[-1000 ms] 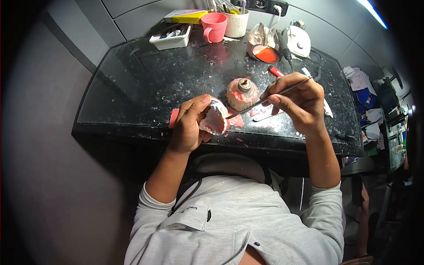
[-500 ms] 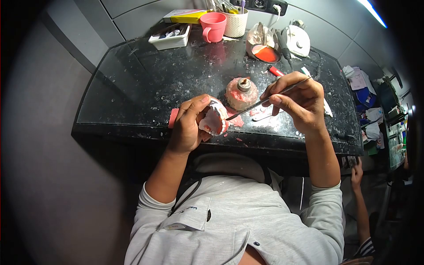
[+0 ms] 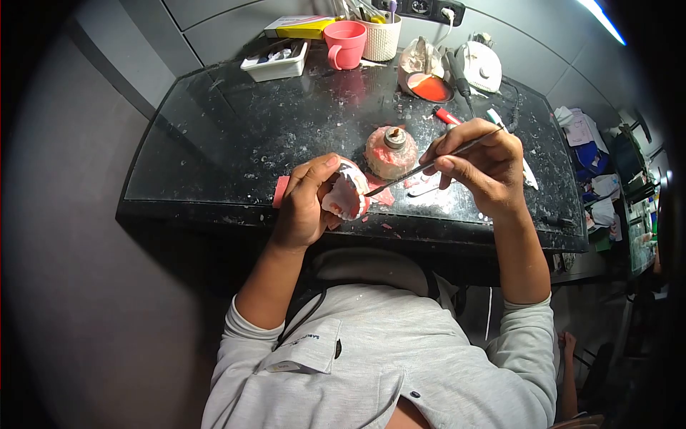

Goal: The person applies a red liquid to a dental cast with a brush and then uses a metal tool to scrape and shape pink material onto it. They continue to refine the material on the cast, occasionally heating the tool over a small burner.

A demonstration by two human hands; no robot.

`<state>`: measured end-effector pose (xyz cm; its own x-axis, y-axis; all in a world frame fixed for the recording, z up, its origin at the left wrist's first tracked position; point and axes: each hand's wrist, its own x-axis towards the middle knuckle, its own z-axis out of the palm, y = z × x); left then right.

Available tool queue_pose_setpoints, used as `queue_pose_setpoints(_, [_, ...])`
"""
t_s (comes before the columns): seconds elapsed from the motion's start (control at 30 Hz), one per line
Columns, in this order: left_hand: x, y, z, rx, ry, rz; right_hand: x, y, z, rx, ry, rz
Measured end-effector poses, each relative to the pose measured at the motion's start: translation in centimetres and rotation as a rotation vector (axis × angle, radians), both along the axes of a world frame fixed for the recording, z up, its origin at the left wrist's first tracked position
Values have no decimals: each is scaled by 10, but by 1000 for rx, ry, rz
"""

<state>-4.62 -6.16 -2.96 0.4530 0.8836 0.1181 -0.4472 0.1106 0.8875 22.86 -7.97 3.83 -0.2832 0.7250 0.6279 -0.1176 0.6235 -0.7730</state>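
My left hand [image 3: 306, 196] is closed around a dental model [image 3: 340, 199], a white cast with red wax and a row of white teeth along its edge. Between the fingers and thumb of my right hand [image 3: 480, 166] is a thin metal wax carver [image 3: 409, 174], held like a pen. Its dark tip is right at the wax and teeth on the model's right side. Just behind the tip stands a round spirit burner [image 3: 391, 152] smeared with pink wax. Pieces of pink wax sheet [image 3: 383, 194] lie below it, and another wax sheet [image 3: 281, 191] is beside my left hand.
Along the back of the black table [image 3: 236, 143] stand a white tray [image 3: 277, 64], a pink mug [image 3: 346, 44], a woven holder [image 3: 381, 39], a dish of red wax [image 3: 431, 88] and a white respirator mask [image 3: 479, 66]. A red marker [image 3: 446, 115] lies behind my right hand. Another person's arm [image 3: 568, 372] shows at lower right.
My right hand and the wax carver have shifted very slightly, with the tip still at the model. The other person's arm at right has dropped lower, away from the table edge.
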Motion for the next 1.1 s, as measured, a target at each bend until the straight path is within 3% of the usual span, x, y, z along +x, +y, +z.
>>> queue_pose_setpoints(0.13, [0, 0, -1, -16, -23, 6, 1, -2, 5, -6, 67, 24])
queue_pose_setpoints(0.43, [-1, -1, 1, 2, -22, 1, 19, 6, 11, -133, 9, -395])
queue_pose_setpoints(1.1, [-3, 0, 0, 80, -50, -35, 20, 8, 9, -79, 22, -430])
